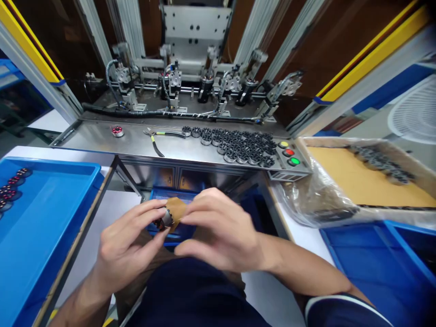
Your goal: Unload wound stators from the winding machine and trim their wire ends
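My left hand is closed around a small motor stator, a round part with a silver-grey side and black tabs at its rim. A piece of tan paper lies right behind the stator, near my left fingertips. My right hand is just right of it, slightly blurred, with the thumb apart from the bent fingers. Its fingertips are at the paper's right edge; whether they touch it is unclear. Both hands are above my lap, in front of the metal bench.
Rows of black-and-silver stators and pliers lie on the bench, with one red-wound stator at left. A button box ends the bench. Blue trays flank me; an open carton stands right. Machine fixtures rise behind.
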### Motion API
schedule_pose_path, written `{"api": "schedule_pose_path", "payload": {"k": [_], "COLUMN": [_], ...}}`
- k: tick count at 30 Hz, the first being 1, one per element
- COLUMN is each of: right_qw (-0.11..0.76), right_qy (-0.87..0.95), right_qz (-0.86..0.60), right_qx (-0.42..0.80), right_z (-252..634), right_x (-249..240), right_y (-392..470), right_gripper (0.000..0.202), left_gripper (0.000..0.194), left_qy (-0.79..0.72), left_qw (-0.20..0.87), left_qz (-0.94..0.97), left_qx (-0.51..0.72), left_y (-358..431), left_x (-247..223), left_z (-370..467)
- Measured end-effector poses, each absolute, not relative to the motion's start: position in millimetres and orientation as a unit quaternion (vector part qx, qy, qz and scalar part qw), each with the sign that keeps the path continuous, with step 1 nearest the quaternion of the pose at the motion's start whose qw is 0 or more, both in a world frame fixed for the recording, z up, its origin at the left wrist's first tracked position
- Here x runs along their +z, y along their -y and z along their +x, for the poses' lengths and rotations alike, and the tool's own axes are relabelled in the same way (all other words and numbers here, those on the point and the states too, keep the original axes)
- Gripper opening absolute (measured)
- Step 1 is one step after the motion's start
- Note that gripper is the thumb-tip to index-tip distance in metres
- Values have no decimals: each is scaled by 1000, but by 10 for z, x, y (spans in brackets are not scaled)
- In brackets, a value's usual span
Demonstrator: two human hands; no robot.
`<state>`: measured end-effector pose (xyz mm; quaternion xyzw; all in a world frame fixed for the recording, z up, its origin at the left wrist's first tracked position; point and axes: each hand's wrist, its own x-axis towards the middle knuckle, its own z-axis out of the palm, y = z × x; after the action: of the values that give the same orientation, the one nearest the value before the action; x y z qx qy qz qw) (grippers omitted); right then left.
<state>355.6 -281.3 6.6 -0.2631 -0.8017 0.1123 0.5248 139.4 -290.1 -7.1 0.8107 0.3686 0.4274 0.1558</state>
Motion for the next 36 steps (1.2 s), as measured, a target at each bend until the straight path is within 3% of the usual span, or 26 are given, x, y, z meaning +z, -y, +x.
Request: {"api": "schedule_pose_path", "payload": {"k": [2,6,10,14,16,18,22,26,32,34,36], "right_qw": [452,333,277,287,220,186,141,141,211,248,285], "right_qy": [861,928,951,911,862,831,793,795,795,786,775], "right_qz": [-232,-162,-119,-295,-455,-522,-588,-582,-541,-522,-494], "right_qx": [33,-41,-65,5,45,53,72,95,174,221,272], "right_z": [3505,3504,3600,3450,3281,3112,2928,2987,3217,3325,3434], "right_x": [131,233,296,234,162,77,-90,-186,-61,27,66], "right_y": [2803,2750,2484,1780,1377,1054,789,824,790,827,994], "right_gripper": [9,28,30,17,44,64,71,49,22,24,39], "left_gripper": [52,47,44,39,37,37,38,38,35,35,35], "left_qy": [-368,-370,-393,-428,-430,-432,-441,-442,-416,-407,-402], "left_qw": [150,196,293,365,380,379,378,371,406,428,445], "left_qz": [814,805,752,631,588,569,553,552,539,532,522], "left_qx": [424,421,441,534,570,588,598,602,609,607,606], "left_y": [2897,2919,2967,2954,2922,2895,2895,2916,2887,2893,2910], "left_x": [-78,-87,-124,-160,-165,-163,-151,-136,-127,-133,-140], "left_z": [1386,1260,1048,1009,1065,1124,1154,1137,1230,1252,1257]}}
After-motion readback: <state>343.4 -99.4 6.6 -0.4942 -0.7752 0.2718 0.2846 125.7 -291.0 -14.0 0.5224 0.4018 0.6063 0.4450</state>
